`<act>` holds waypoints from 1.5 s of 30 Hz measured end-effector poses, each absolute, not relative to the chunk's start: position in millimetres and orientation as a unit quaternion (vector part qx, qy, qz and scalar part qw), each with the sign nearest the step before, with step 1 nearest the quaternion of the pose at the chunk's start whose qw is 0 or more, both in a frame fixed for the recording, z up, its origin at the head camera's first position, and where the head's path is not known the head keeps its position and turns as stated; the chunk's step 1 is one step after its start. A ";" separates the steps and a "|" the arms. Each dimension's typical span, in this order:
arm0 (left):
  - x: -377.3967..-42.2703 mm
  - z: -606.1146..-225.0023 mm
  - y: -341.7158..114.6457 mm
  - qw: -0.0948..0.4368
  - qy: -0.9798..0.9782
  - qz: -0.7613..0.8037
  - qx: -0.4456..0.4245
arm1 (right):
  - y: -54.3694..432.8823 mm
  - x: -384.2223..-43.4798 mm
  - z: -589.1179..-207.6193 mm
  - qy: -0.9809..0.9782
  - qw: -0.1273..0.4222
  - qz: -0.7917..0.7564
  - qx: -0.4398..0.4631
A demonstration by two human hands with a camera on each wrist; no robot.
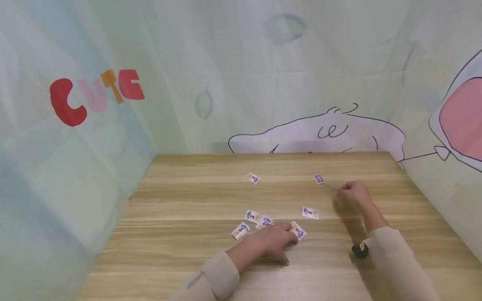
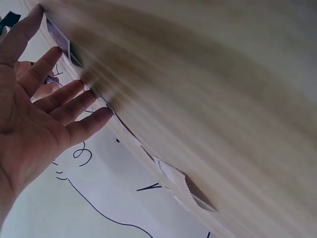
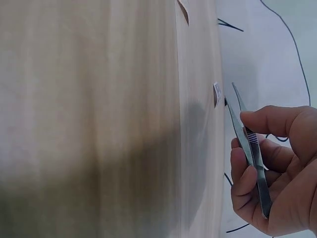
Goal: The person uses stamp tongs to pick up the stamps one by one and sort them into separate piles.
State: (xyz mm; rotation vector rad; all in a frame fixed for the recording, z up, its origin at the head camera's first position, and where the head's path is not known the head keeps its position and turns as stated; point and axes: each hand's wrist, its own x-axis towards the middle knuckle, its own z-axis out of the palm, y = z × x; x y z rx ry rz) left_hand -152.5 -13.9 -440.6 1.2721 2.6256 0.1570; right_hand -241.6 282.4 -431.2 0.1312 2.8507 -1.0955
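1. Nearest, we note a beige long fabric sleeve (image 1: 222, 274) on the left arm, bearing a line of small dark lettering (image 1: 194, 281); it is too blurred for us to read with certainty.
2. At the edge of the beige right sleeve (image 1: 393, 255) we record a small black object with a yellow patch (image 1: 360, 251); we cannot tell what it is.
3. The left hand (image 1: 273, 242) is released, fingers spread and extended low over the brown wood-grain table (image 1: 180, 251), fingertips at a small rectangular white paper piece with coloured print (image 1: 298, 230).
4. Beside that hand lie three similar printed pieces: one to the left (image 1: 241, 230), and two lying together (image 1: 253, 216) (image 1: 265, 220). Another (image 1: 310, 212) lies apart, farther right. We can read no wording on any.
5. The right hand (image 1: 355, 193) grasps slender silver metal tweezers (image 3: 252, 148) between thumb and fingers, their tips apart. We see no brand on them.
6. The tips point at a purplish printed piece (image 1: 319, 178), just beside it; contact we cannot confirm. One more piece (image 1: 254, 178) lies far left of it.
7. Behind, the pale green wall covering (image 1: 211, 50) reads "CUTE" (image 1: 67, 102) in red, pink and orange.
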 end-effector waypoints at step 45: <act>-155.5 -441.9 -9.8 0.104 0.899 0.035 0.424 | 255.4 -140.9 -436.7 0.878 0.108 -0.465 -0.043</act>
